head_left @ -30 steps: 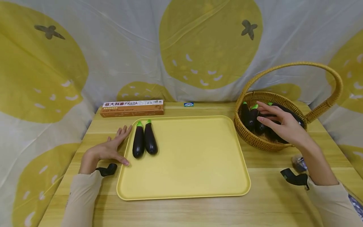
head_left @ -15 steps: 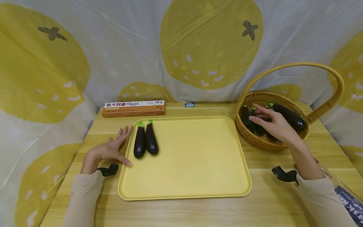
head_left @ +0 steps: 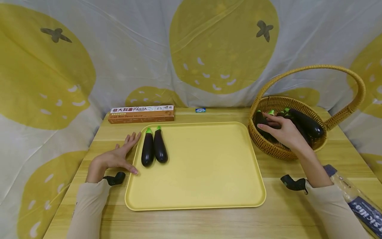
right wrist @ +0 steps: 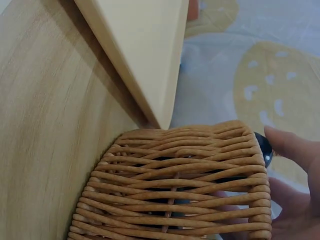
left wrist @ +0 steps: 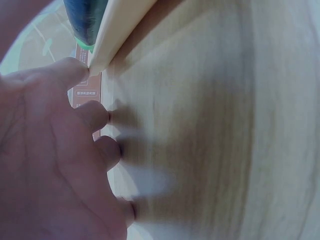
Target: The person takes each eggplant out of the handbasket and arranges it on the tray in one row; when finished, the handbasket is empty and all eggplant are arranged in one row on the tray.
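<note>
My right hand [head_left: 285,132] reaches into a wicker basket [head_left: 274,151] of several eggplants. Its thumb and fingers pinch an eggplant [head_left: 259,120] by the basket's left wall. In the right wrist view, the thumb lies against that eggplant's dark end [right wrist: 264,149], while the woven wall partly hides the other fingers. Spread out, my left hand [head_left: 114,157] rests at the left edge of a yellow tray [head_left: 209,166], thumb over the rim and fingertips on the table. Two eggplants, one left [head_left: 147,151] and one right [head_left: 160,146], lie side by side on the tray, green stems pointing away.
A pasta box [head_left: 141,114] lies behind the tray's left side. A small blue packet [head_left: 200,110] sits at the table's back. The basket's tall handle [head_left: 310,67] arches over it. A clear bag with a dark label [head_left: 365,212] lies at right, partly under the sleeve.
My right hand has moved left inside the basket, uncovering the large eggplants on its right side, and has closed on the eggplant by the left wall. The left hand stays in place.
</note>
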Tool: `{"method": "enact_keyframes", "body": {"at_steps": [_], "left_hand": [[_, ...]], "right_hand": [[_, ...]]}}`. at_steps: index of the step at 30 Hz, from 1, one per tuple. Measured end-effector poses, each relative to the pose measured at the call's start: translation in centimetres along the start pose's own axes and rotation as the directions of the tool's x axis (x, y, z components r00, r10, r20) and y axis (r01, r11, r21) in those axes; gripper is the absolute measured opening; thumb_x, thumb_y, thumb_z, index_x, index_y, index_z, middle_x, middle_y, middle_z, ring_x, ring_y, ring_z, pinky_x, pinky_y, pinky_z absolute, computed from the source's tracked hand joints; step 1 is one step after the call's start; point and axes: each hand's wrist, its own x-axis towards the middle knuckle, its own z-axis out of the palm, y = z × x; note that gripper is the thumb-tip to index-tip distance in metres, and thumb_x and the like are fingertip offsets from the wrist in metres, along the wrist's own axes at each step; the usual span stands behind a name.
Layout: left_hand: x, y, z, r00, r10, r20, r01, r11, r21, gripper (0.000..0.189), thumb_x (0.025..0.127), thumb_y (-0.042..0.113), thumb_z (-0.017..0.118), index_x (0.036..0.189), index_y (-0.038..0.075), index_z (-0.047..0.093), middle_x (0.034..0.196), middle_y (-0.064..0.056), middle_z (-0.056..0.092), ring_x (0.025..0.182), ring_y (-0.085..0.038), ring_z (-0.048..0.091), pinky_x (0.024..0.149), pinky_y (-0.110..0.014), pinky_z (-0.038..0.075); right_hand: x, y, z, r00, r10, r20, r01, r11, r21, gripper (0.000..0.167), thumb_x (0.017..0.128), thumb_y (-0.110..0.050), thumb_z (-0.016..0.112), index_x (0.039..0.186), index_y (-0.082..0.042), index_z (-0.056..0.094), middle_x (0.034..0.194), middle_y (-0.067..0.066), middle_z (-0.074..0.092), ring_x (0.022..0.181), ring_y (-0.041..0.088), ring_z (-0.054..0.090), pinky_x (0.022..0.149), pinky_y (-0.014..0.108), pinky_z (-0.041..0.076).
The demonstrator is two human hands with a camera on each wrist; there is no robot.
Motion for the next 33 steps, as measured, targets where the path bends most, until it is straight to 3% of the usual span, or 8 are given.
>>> {"method": "enact_keyframes", "body": {"at_steps": [5, 7, 12, 14, 20, 25, 29, 33], "left_hand": [[0.0, 0.0, 0.0, 1.0, -0.001, -0.004, 0.001, 1.0, 0.001, 0.15, 0.066, 0.031, 0.098, 0.167, 0.015, -0.012, 0.167, -0.026, -0.028, 0.152, -0.049, -0.032, 0.112, -0.081, -0.018], [0.0, 0.0, -0.1, 1.0, 0.0, -0.005, 0.0, 1.0, -0.002, 0.15, 0.066, 0.031, 0.098, 0.167, 0.015, -0.012, 0.167, -0.026, -0.028, 0.152, -0.049, -0.032, 0.111, -0.081, -0.018], [-0.1, -0.1, 0.0, 1.0, 0.002, -0.005, -0.002, 1.0, -0.01, 0.15, 0.067, 0.03, 0.098, 0.167, 0.015, -0.012, 0.167, -0.026, -0.029, 0.151, -0.05, -0.032, 0.111, -0.081, -0.019], [-0.2, -0.1, 0.0, 1.0, 0.002, -0.005, -0.002, 1.0, -0.009, 0.149, 0.067, 0.03, 0.098, 0.167, 0.015, -0.012, 0.167, -0.026, -0.029, 0.151, -0.05, -0.032, 0.111, -0.082, -0.018], [-0.3, -0.1, 0.0, 1.0, 0.008, -0.006, -0.008, 1.0, -0.013, 0.149, 0.067, 0.031, 0.098, 0.166, 0.013, -0.012, 0.167, -0.026, -0.029, 0.151, -0.051, -0.032, 0.11, -0.082, -0.019], [-0.4, -0.1, 0.0, 1.0, 0.006, -0.004, -0.006, 1.0, -0.009, 0.149, 0.068, 0.032, 0.097, 0.166, 0.012, -0.012, 0.166, -0.026, -0.031, 0.15, -0.051, -0.032, 0.11, -0.082, -0.019], [-0.4, -0.1, 0.0, 1.0, 0.011, -0.003, -0.011, 1.0, -0.003, 0.148, 0.068, 0.032, 0.097, 0.166, 0.012, -0.012, 0.166, -0.027, -0.03, 0.15, -0.052, -0.032, 0.11, -0.083, -0.018], [-0.1, 0.0, 0.0, 1.0, 0.015, -0.003, -0.015, 1.0, -0.005, 0.147, 0.068, 0.032, 0.097, 0.166, 0.013, -0.011, 0.167, -0.027, -0.029, 0.151, -0.051, -0.032, 0.11, -0.083, -0.018]], "right_hand": [[-0.4, 0.0, 0.0, 1.0, -0.001, -0.008, 0.001, 0.999, -0.038, 0.074, 0.101, -0.061, 0.056, 0.161, -0.02, 0.04, 0.162, 0.028, 0.038, 0.119, 0.04, 0.058, 0.081, 0.042, 0.044], [-0.6, 0.1, -0.1, 1.0, 0.003, -0.009, -0.003, 1.0, -0.028, 0.073, 0.1, -0.061, 0.057, 0.159, -0.02, 0.043, 0.165, 0.026, 0.036, 0.099, 0.034, 0.061, 0.074, 0.037, 0.044], [-1.1, 0.5, -0.3, 1.0, -0.012, 0.0, 0.012, 1.0, 0.017, 0.069, 0.102, -0.056, 0.057, 0.159, -0.018, 0.044, 0.162, 0.022, 0.042, 0.106, 0.029, 0.068, 0.075, 0.025, 0.05], [-1.4, 0.7, -0.4, 1.0, -0.024, 0.007, 0.024, 0.999, 0.04, 0.066, 0.104, -0.052, 0.057, 0.158, -0.017, 0.045, 0.16, 0.022, 0.046, 0.123, 0.026, 0.066, 0.083, 0.019, 0.052], [-2.3, 1.5, -1.0, 0.996, -0.081, 0.028, 0.076, 0.985, 0.152, 0.058, 0.107, -0.034, 0.058, 0.159, -0.013, 0.043, 0.157, 0.025, 0.048, 0.107, -0.011, 0.065, 0.086, 0.008, 0.053], [-2.4, 2.3, -1.6, 0.993, -0.108, 0.05, 0.096, 0.976, 0.193, 0.057, 0.108, -0.027, 0.056, 0.16, -0.01, 0.04, 0.15, 0.027, 0.054, 0.107, -0.013, 0.065, 0.089, 0.012, 0.056], [-1.8, 1.9, -1.4, 0.996, -0.073, 0.055, 0.062, 0.983, 0.173, 0.062, 0.108, -0.038, 0.053, 0.162, -0.011, 0.036, 0.156, 0.029, 0.046, 0.103, -0.01, 0.068, 0.093, 0.02, 0.059], [-1.1, 0.9, -0.9, 0.999, -0.025, 0.021, 0.023, 0.994, 0.103, 0.071, 0.105, -0.053, 0.054, 0.162, -0.016, 0.036, 0.154, 0.024, 0.052, 0.11, 0.011, 0.074, 0.099, 0.038, 0.059]]}}
